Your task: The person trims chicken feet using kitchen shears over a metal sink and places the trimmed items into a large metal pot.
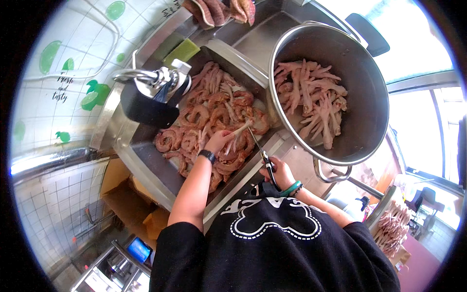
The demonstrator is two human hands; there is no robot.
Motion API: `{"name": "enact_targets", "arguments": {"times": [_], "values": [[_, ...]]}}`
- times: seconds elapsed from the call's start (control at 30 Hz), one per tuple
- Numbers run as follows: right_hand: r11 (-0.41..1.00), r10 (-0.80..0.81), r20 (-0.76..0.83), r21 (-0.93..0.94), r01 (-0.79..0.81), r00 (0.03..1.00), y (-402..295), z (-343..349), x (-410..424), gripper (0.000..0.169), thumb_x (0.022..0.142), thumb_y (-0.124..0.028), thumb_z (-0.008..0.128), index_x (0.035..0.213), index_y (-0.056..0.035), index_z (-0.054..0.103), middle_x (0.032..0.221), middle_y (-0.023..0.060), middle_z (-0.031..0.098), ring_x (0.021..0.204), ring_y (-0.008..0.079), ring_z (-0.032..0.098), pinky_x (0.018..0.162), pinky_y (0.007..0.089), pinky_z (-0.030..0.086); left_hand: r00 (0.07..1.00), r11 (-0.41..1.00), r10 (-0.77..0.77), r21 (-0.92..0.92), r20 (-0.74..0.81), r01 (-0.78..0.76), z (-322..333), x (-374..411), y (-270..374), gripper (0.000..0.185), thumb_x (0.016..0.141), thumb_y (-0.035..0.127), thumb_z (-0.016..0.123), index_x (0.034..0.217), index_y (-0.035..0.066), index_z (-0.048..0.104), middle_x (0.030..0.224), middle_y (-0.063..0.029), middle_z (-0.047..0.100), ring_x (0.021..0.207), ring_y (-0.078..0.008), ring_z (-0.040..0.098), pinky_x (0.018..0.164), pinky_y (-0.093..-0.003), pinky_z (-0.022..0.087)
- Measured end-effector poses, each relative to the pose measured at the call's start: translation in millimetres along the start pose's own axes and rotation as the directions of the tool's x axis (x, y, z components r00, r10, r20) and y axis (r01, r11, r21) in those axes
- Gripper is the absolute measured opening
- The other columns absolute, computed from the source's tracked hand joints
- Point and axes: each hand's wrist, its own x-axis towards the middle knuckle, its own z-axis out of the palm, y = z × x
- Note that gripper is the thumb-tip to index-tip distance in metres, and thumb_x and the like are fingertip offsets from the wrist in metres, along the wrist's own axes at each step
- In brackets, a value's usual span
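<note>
My left hand point(218, 142), with a dark band at the wrist, holds a chicken foot point(240, 130) over the metal sink point(153, 171). Scissors point(265, 157) with dark handles are in my right hand point(279, 174), their blades reaching up to the end of that foot. Below, the sink holds poultry necks point(197, 116), curled and reddish, with pale chicken feet point(215, 81) among them. Right of the sink stands a large steel pot point(368, 91) with many chicken feet point(317, 98) inside.
A faucet point(160, 78) with a dark attachment point(146, 109) juts over the sink's left side. A green sponge point(184, 50) lies at the back edge, and gloves point(209, 12) rest beyond it. More chicken feet point(392, 226) are heaped at the far right; a cardboard box point(127, 204) is below left.
</note>
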Motion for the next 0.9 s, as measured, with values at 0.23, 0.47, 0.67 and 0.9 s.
{"name": "enact_targets", "arguments": {"times": [0.23,0.47,0.67,0.9], "values": [[0.988,-0.150,-0.035,0.043,0.151,0.988,-21,41,13,0.040,0.077,-0.019,0.069,0.108,0.0008,0.053,0.073,0.0052,0.063,0.056,0.0086,0.057,0.049,0.0224,0.045,0.971,0.537,0.226,-0.842,0.078,-0.058,33,-101,-13,0.028,0.088,0.018,0.056,0.111,0.004,0.048,0.099,-0.0075,0.061,0.085,-0.0149,0.060,0.067,-0.0259,0.050],[0.868,-0.474,-0.015,-0.173,0.465,0.880,-59,68,6,0.035,0.078,-0.014,0.067,0.106,0.0016,0.054,0.081,0.0042,0.062,0.069,0.0083,0.056,0.060,0.0233,0.046,0.940,0.601,0.327,-0.745,-0.102,-0.290,22,-139,4,0.039,0.086,0.014,0.058,0.119,0.001,0.042,0.105,-0.0095,0.058,0.089,-0.0168,0.060,0.076,-0.0289,0.050],[0.825,-0.553,0.048,-0.112,0.555,0.832,-69,74,7,0.034,0.077,-0.010,0.067,0.106,0.0015,0.053,0.087,0.0062,0.061,0.077,0.0096,0.055,0.070,0.0248,0.046,0.925,0.429,0.375,-0.872,-0.063,-0.234,15,-153,8,0.039,0.086,0.011,0.057,0.119,0.000,0.041,0.105,-0.0104,0.058,0.088,-0.0176,0.060,0.072,-0.0260,0.050],[0.932,-0.360,0.136,0.092,0.351,0.923,-105,70,-31,0.047,0.076,-0.006,0.068,0.116,0.0017,0.046,0.086,0.0052,0.062,0.071,0.0078,0.056,0.061,0.0206,0.046,0.899,0.422,0.357,-0.815,-0.253,-0.397,16,-171,15,0.038,0.082,0.001,0.053,0.118,0.000,0.040,0.112,-0.0150,0.055,0.091,-0.0180,0.059,0.066,-0.0242,0.052]]}}
